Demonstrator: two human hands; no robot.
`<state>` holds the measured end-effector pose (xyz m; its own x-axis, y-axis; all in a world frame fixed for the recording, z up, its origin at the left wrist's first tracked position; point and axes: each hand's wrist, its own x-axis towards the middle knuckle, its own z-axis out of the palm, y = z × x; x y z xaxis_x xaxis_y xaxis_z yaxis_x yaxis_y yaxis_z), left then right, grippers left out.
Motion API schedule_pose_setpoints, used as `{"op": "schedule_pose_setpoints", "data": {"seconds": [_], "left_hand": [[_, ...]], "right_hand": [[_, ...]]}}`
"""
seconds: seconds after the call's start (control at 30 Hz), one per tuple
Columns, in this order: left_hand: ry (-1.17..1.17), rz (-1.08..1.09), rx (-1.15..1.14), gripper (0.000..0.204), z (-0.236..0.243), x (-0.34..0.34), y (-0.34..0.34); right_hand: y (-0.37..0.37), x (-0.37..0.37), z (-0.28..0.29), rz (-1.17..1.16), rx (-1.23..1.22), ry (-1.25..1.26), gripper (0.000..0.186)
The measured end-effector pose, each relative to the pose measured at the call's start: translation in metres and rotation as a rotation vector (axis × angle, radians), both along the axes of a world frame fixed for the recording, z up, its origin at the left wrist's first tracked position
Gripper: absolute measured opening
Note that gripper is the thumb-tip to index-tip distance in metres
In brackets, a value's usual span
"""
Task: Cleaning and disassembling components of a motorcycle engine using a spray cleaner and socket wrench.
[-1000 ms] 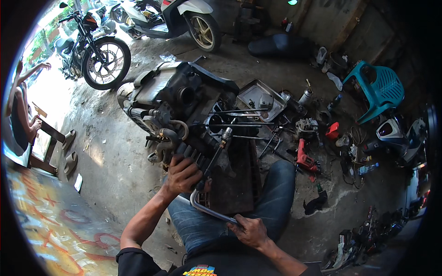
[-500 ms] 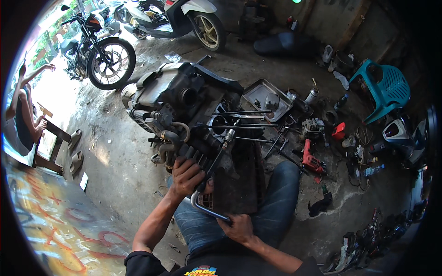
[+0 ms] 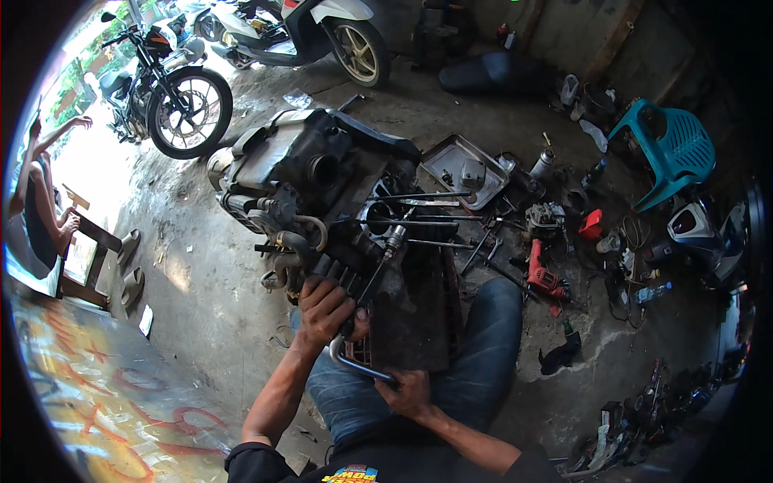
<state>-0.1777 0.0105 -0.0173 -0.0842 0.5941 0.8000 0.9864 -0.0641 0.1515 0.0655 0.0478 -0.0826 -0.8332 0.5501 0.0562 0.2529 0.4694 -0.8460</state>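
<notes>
My left hand (image 3: pixel 326 314) is wrapped round the joint of a long socket extension (image 3: pixel 370 282) and a bent metal bar, beside the finned part of a dark engine (image 3: pixel 290 169). A shiny socket fitting (image 3: pixel 394 241) sits on the extension near the engine's opening. My right hand (image 3: pixel 407 393) grips the lower end of the bent bar (image 3: pixel 354 364) above my lap. Several long rods (image 3: pixel 435 241) jut from the engine to the right. A dark flat board (image 3: pixel 411 330) lies beneath, between my knees.
Around me are a metal tray (image 3: pixel 451 153), loose tools (image 3: pixel 483 249), a red drill (image 3: pixel 539 274), a teal plastic chair (image 3: pixel 668 141), a black motorcycle (image 3: pixel 161 88) and a scooter (image 3: pixel 298 40). Another person (image 3: pixel 40 201) sits at the left edge. A painted surface (image 3: pixel 105 386) is at lower left.
My right hand and the lower end of the bent bar have swung a little leftward and toward the engine. My left hand keeps its grip in roughly the same place.
</notes>
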Motion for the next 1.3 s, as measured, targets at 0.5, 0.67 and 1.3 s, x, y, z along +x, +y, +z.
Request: {"op": "schedule_pose_setpoints", "data": {"seconds": [0.5, 0.67, 1.3], "left_hand": [[-0.087, 0.038, -0.046, 0.010, 0.007, 0.005, 0.000], [-0.102, 0.003, -0.023, 0.012, 0.000, 0.004, -0.001], [0.152, 0.163, -0.444, 0.038, 0.003, -0.004, -0.017]], "right_hand": [[-0.015, -0.020, -0.024, -0.075, -0.049, 0.112, 0.020], [-0.012, -0.021, -0.033, -0.058, -0.050, 0.093, 0.020], [0.013, 0.004, 0.018, 0.103, -0.191, -0.106, 0.035]]}}
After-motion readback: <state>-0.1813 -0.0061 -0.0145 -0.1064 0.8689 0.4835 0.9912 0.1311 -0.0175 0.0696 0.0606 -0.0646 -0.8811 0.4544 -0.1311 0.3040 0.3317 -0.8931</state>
